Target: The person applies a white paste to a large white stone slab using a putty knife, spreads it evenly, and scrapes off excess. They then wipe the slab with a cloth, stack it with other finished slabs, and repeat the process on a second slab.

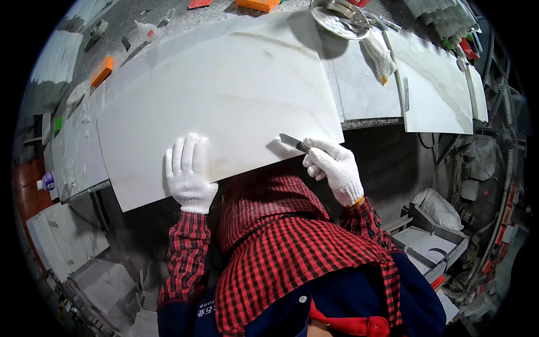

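White, faintly veined slab (213, 95) lies on a grey bench (126, 25), its near edge jutting out in front of the person. On it, toward the left of that edge, the gloved left hand (192, 174) rests palm down, fingers straight, a little spread and holding nothing. At the edge's right end the gloved right hand (335, 168) pinches a dark, narrow tool (293, 142) between thumb and curled fingers. The tool points left over the slab; its tip seems to touch the surface, though the view is too coarse to be sure. Beyond the far right corner sits a metal bowl (341, 19), and just beside it a loose glove (379, 56) lies on the next slab (359, 84). Left of the big slab is an orange block (102, 71). A red-and-black checked apron (297, 241) covers the person's front.
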The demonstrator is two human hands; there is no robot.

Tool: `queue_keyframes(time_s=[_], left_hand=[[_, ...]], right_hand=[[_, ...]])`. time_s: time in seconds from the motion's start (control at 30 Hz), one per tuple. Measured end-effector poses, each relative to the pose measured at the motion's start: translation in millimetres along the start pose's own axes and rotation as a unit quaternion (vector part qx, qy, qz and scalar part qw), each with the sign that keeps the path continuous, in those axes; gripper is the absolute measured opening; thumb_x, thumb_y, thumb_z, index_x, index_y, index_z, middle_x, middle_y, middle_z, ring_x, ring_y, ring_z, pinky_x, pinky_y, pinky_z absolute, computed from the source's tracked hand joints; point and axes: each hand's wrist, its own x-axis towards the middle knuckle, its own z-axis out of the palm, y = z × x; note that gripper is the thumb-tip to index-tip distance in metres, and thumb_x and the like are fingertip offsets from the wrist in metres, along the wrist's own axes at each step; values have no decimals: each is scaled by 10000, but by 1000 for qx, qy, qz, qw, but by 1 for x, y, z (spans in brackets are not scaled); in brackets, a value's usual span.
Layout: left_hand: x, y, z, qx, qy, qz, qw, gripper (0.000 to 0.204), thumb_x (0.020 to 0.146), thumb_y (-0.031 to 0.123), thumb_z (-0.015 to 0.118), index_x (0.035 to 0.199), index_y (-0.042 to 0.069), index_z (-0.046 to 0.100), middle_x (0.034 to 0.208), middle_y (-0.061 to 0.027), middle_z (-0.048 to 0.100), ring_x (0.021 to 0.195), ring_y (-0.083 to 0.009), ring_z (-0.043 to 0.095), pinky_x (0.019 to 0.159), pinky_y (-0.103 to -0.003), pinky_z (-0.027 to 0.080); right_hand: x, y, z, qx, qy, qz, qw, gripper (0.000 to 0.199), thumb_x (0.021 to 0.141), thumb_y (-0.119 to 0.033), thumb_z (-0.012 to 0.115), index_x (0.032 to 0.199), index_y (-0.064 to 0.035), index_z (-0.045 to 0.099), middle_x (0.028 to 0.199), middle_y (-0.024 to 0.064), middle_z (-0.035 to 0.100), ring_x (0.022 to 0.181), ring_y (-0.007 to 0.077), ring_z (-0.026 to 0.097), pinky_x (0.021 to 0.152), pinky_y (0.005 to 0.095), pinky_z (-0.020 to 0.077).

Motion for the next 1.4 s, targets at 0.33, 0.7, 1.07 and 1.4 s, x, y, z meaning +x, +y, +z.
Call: queue_keyframes(time_s=[0.33, 0.7, 1.07, 1.4], left_hand=[[-3, -4, 1, -17, -8, -6, 1000, 641, 731, 97, 654, 1365, 117, 568, 1441, -94, 532, 1359, -325, 460, 1142, -499, 339], [-4, -3, -1, -13, -10, -8, 1000, 633, 727, 91, 648, 1355, 113, 573, 1431, -103, 537, 1362, -328, 458, 1144, -499, 330], [5, -21, -1, -35, -41, 41, 998, 626, 705, 66, 687, 1318, 154, 600, 1425, -71, 536, 1373, -303, 444, 1166, -503, 300], [47, -53, -11, -42, -159, 24, 986, 1069, 458, 389, 941, 1414, 167, 518, 1502, -67, 457, 1425, -298, 370, 1205, -489, 260]], right_hand=[[-1, 27, 35, -8, -14, -45, 999, 300, 938, -34, 620, 1231, 13, 660, 871, 94, 706, 729, 124, 653, 653, 255, 542], [8, 54, 18, -210, 53, -347, 913, 378, 816, 111, 641, 1161, -33, 698, 881, 107, 721, 730, 156, 689, 660, 260, 557], [20, 33, 28, 65, 95, -156, 981, 304, 989, -91, 606, 1267, 31, 622, 889, 107, 710, 690, 115, 668, 600, 207, 510], [45, 2, 38, -25, -3, -84, 996, 350, 948, -144, 647, 1268, -3, 642, 857, 51, 707, 679, 81, 662, 588, 202, 506]])
